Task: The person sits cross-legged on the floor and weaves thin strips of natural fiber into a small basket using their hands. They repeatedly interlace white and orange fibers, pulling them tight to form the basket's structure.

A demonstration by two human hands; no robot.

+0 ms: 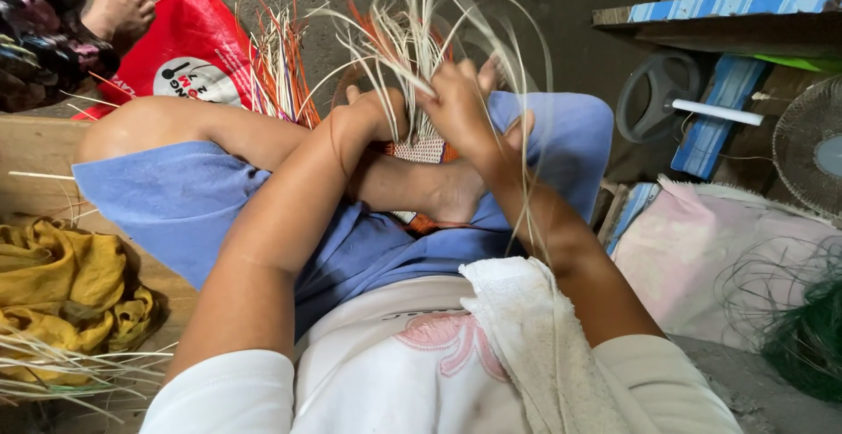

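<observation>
I sit cross-legged in blue shorts with a small woven piece (pixel 419 149) of pale and orange strips on my lap, partly hidden behind my wrists. My left hand (pixel 373 111) grips the piece's left side. My right hand (pixel 456 101) pinches several of the long pale strips (pixel 412 35) that fan upward from the weave. A few strips trail down over my right forearm. A white towel (pixel 526 337) lies across my right thigh.
A red bag (pixel 180 53) and loose orange strips (pixel 282 70) lie ahead on the floor. Another person's foot (pixel 118 4) shows top left. A yellow cloth (pixel 66 285) and pale strips are at left; a fan (pixel 811 140), a blue bench (pixel 728 13) and green fibre (pixel 802 329) at right.
</observation>
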